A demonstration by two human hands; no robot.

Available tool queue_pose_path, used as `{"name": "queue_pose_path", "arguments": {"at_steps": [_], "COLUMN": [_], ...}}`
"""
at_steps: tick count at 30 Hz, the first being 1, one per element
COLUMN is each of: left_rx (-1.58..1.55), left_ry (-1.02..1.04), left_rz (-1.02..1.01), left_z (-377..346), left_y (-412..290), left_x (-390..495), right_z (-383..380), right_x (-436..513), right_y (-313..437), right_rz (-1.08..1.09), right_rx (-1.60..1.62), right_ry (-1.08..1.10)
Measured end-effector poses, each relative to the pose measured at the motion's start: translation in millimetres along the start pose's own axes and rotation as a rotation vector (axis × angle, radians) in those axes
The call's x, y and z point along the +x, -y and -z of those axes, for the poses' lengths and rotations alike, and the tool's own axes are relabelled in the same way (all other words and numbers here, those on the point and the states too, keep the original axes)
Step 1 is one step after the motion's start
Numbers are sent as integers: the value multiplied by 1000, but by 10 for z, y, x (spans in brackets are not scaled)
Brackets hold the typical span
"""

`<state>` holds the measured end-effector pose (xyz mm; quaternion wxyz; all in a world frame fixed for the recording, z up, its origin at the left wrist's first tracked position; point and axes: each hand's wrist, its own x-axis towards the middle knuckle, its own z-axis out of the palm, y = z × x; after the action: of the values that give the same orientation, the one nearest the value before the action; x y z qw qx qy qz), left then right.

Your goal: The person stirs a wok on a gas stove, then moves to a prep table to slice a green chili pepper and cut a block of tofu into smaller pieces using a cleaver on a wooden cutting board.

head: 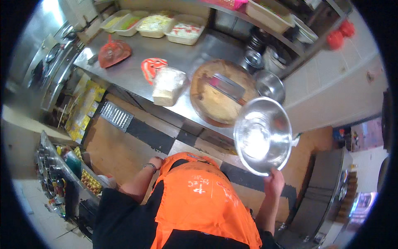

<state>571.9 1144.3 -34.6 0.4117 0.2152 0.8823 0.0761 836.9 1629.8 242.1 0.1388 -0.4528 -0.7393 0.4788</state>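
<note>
My right hand (275,181) grips the near rim of a large stainless steel mixing bowl (281,143), which is tilted so its shiny inside faces me. The bowl overlaps the edge of a round wooden chopping board (205,96) in the view. A cleaver (230,86) lies flat across that board. My left hand (156,162) is at the side of my orange apron (202,199), its fingers curled and partly hidden; whether it pinches the cloth I cannot tell. A pale block in clear plastic wrap (168,87) stands on the steel worktop (130,74), left of the board.
Several food-filled plastic tubs (183,39) line the worktop's back. A red basket-like object (114,53) and a red-and-white plastic bag (150,68) lie at left. A metal pot (273,85) stands behind the bowl. Egg trays (90,182) are behind me at left; a floor drain grate (116,115) lies below.
</note>
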Motion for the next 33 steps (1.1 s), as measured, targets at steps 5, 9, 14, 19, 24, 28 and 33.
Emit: {"name": "queue_pose_path", "arguments": {"at_steps": [5, 9, 14, 19, 24, 28, 33], "left_rx": [-1504, -1919, -1615, -1583, -1658, -1801, -1830], "left_ry": [-294, -378, -728, -889, -949, -878, -715], "left_rz": [244, -254, 219, 523, 455, 539, 496], "left_z": [1100, 1926, 2322, 2357, 2354, 2590, 2936], "left_y": [48, 168, 434, 1104, 1534, 1833, 2275], "left_x": [-468, -814, -1000, -1035, -676, -121, 524], "right_z": [-1768, -3014, -4092, -4822, -4915, -4940, -5319], "right_x": [226, 403, 563, 718, 1223, 1417, 1368], "right_y": [1172, 1698, 2227, 2622, 2518, 2648, 3070], "right_rz": [-241, -164, 74, 135, 337, 240, 316], "right_rx": [524, 431, 52, -89, -51, -223, -241], "right_ry": [446, 781, 1099, 1307, 839, 656, 690]}}
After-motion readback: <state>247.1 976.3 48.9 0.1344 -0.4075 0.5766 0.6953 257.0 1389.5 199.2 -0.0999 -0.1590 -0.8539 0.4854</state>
